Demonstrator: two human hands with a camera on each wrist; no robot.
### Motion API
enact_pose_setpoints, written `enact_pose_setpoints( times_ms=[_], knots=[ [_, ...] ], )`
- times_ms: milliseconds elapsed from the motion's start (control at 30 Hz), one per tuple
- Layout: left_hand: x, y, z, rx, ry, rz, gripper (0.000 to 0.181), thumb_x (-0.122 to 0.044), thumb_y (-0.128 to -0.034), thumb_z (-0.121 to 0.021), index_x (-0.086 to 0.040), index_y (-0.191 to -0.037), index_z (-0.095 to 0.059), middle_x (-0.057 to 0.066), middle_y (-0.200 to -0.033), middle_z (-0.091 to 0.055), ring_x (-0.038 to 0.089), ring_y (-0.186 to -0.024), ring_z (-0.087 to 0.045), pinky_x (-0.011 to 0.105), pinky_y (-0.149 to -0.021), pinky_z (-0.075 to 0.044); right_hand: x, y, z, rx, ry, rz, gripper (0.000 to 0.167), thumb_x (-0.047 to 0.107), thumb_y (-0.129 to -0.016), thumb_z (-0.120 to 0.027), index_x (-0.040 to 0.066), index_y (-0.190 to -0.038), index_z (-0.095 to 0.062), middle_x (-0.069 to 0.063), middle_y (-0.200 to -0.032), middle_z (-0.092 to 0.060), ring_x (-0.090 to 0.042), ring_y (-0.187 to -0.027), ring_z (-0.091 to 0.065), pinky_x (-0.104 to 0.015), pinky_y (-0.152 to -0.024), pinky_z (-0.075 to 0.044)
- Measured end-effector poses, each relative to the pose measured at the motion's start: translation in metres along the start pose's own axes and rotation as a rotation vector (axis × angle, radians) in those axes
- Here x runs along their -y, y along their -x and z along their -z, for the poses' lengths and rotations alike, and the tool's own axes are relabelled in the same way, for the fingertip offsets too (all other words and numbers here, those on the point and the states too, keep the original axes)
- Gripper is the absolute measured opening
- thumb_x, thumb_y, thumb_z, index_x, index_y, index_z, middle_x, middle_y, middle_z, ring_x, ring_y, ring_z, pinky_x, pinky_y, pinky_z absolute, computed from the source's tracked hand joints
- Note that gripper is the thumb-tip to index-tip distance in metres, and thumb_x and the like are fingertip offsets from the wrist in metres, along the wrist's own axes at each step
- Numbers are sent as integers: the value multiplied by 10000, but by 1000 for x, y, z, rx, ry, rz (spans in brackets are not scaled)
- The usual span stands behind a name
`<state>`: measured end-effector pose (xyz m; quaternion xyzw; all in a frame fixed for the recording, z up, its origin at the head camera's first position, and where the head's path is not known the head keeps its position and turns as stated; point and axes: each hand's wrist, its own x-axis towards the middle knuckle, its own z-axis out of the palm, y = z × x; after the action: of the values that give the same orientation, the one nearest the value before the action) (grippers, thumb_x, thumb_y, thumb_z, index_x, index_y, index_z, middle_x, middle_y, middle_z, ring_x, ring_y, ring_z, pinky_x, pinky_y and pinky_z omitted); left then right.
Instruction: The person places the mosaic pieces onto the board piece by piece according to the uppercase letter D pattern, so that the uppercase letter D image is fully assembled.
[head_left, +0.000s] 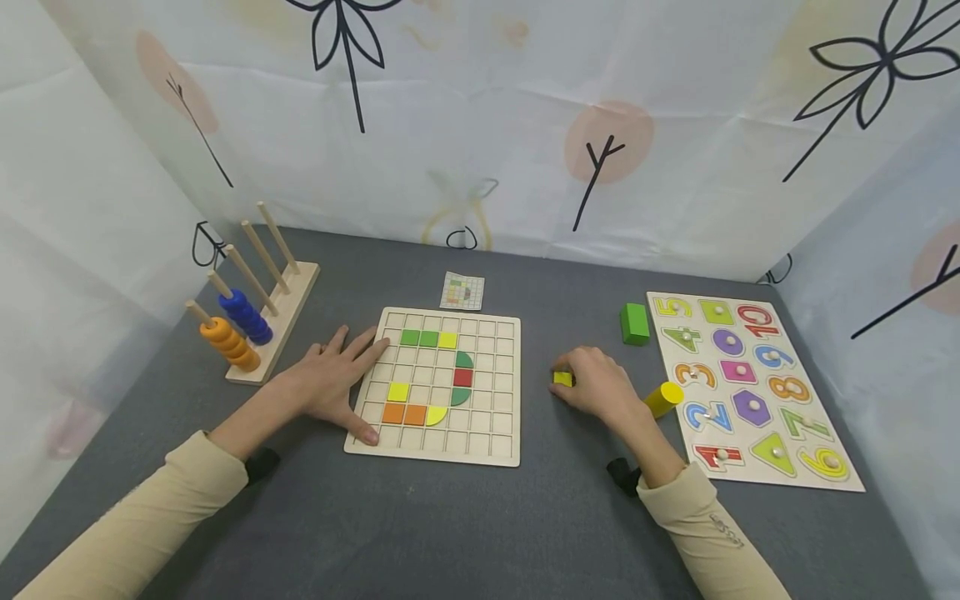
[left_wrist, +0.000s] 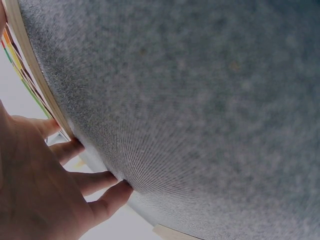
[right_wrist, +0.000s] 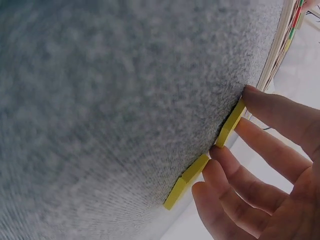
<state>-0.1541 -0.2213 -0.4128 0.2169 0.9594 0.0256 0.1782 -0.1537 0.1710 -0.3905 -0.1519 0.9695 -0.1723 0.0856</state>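
With fingers spread, my left hand rests along the left edge of a square wooden grid board; its thumb and fingertips touch the rim. Green, yellow, orange and red tiles lie in several of the board's cells, some square, some rounded. To the right of the board, my right hand pinches a small yellow tile between thumb and finger, down at the table. In the right wrist view a second yellow piece lies by the other fingertips. The head view mostly hides it under the hand.
Behind the board lies a small pattern card. A peg stand with orange and blue rings is at left. A green block and a yellow cylinder stand near the right arm, beside a number-and-shape puzzle board.
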Motion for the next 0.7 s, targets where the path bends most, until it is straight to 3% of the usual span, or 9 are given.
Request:
enact_pose_setpoints(
  times_ms=[233, 700],
  knots=[
    [0, -1, 0, 10, 8, 9, 1476, -911, -538, -737, -99, -1639, -185, 241, -1701, -158, 647, -1492, -161, 790, -1071, -311, 5, -1, -4, -10, -11, 4, 256, 183, -903, -778, 31, -1109, -784, -155, -1106, -764, -224, -834, -692, -413, -705, -571],
    [0, 0, 0, 6, 13, 2, 1468, -906, -546, -738, -99, -1640, -185, 237, -1704, -151, 647, -1491, -166, 789, -1071, -311, 37, -9, -4, -15, -19, 58, 233, 168, -896, -781, 36, -1088, -787, -131, -1112, -769, -269, -942, -721, -433, -753, -589]
  ],
)
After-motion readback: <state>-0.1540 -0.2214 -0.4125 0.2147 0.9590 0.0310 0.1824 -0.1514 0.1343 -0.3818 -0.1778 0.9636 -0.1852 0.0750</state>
